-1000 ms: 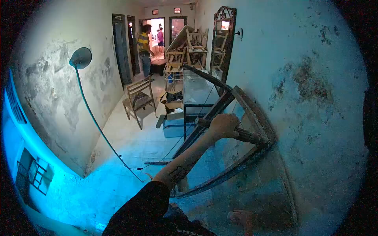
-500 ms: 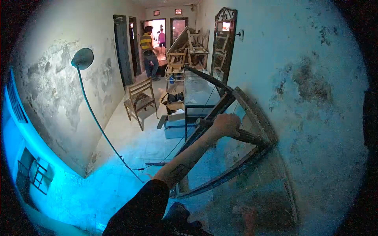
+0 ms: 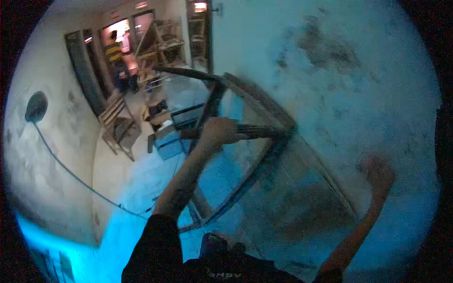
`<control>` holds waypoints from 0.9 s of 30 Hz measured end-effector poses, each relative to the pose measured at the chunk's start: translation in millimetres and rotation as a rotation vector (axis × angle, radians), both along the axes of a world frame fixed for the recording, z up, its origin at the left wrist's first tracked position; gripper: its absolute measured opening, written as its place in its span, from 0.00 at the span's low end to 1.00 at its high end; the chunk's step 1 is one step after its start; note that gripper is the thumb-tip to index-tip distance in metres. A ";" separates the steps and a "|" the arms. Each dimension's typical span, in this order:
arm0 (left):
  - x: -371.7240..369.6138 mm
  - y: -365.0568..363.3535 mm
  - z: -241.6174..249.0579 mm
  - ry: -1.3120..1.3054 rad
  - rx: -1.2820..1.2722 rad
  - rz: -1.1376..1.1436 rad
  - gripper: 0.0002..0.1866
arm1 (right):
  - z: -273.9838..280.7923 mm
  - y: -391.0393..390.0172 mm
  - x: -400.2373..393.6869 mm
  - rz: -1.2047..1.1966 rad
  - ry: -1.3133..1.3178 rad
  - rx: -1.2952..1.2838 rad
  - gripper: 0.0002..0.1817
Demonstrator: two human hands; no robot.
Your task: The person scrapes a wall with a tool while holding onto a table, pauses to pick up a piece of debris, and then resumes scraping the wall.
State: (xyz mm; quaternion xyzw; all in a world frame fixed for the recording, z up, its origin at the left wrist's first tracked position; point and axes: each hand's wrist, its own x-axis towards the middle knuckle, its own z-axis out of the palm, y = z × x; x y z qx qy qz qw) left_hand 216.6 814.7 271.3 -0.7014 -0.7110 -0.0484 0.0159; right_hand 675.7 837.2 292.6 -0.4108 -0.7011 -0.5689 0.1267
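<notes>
A dark wooden frame (image 3: 257,181) with curved sides stands tilted in front of me, close to the right wall. My left hand (image 3: 221,130) is wrapped round its crossbar (image 3: 259,131), near the bar's left end. Off to the right, my right hand (image 3: 377,170) is raised in front of the wall, apart from the frame. It looks closed but is blurred, and what it may hold cannot be made out.
A wooden chair (image 3: 118,125) stands to the left, by a blue box (image 3: 168,143). Stacked wooden furniture (image 3: 165,45) is farther back. A person in a striped top (image 3: 113,52) stands near the doorway. A round fan-like object (image 3: 36,107) on a pole is at the left.
The view has turned to the right and tilted. My right hand, faint and low at the bottom before, is now raised at the right. My left hand still grips the crossbar.
</notes>
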 end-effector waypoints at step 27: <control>16.5 -7.6 12.4 0.013 -0.033 0.019 0.25 | 95.2 31.1 -66.5 0.229 0.946 -0.044 0.04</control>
